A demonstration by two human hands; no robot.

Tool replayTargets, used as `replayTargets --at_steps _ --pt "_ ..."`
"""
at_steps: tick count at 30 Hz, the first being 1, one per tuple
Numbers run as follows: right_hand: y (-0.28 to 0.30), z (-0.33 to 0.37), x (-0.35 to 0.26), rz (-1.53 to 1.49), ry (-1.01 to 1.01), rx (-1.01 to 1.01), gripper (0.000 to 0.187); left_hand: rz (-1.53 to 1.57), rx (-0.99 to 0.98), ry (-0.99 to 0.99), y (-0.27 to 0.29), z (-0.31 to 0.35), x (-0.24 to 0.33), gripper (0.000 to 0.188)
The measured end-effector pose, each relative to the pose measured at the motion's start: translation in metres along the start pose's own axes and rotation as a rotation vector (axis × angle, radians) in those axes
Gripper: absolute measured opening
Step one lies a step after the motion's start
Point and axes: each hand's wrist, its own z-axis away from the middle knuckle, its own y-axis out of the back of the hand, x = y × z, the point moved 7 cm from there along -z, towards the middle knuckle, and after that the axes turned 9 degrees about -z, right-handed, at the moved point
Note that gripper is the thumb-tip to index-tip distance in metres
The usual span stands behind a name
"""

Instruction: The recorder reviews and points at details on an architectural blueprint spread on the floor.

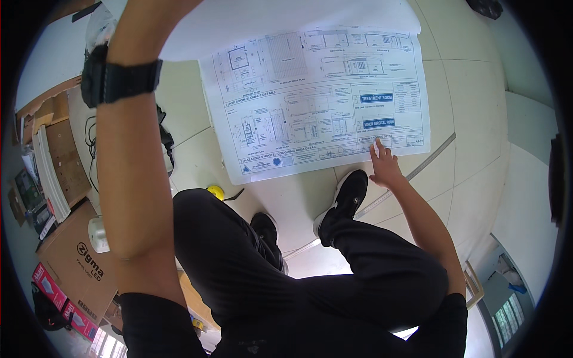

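A stack of large printed building-plan sheets (334, 128) lies on the tiled floor in front of my feet. Its top sheet (292, 15) is turned up and curls across the upper edge of the view. My right hand (387, 169) is open, its fingers stretched onto the lower right border of the plan beneath. My left arm reaches up past the plans' left side, a black watch (122, 82) on its wrist. Only the base of my left hand (158, 21) shows, near the curled sheet; its fingers are cut off by the top edge, so their grip is hidden.
A long, thin strip with ruler markings (382, 203) runs diagonally under my right forearm and past my right shoe (351, 194). The yellow tape measure (216, 192) lies beside my left knee. Cardboard boxes (77, 256), cables (91, 140) and other clutter line the left side.
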Motion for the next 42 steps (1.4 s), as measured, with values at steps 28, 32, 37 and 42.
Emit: replayTargets --at_steps 28,32,37,42 --pt "-0.013 -0.01 0.006 0.031 0.184 0.367 0.062 0.094 -0.425 -0.101 -0.004 -0.01 0.032 0.031" --pt "-0.01 -0.01 0.004 0.025 0.171 0.35 0.062 0.071 -0.529 -0.251 -0.025 0.015 0.043 0.043" --pt "-0.017 -0.004 0.016 0.019 0.142 0.361 0.073 -0.016 -0.586 -0.331 -0.05 0.04 0.063 0.046" --pt "-0.008 -0.011 0.0 0.057 0.16 0.341 0.06 -0.076 -0.464 -0.13 -0.052 0.016 -0.033 0.043"
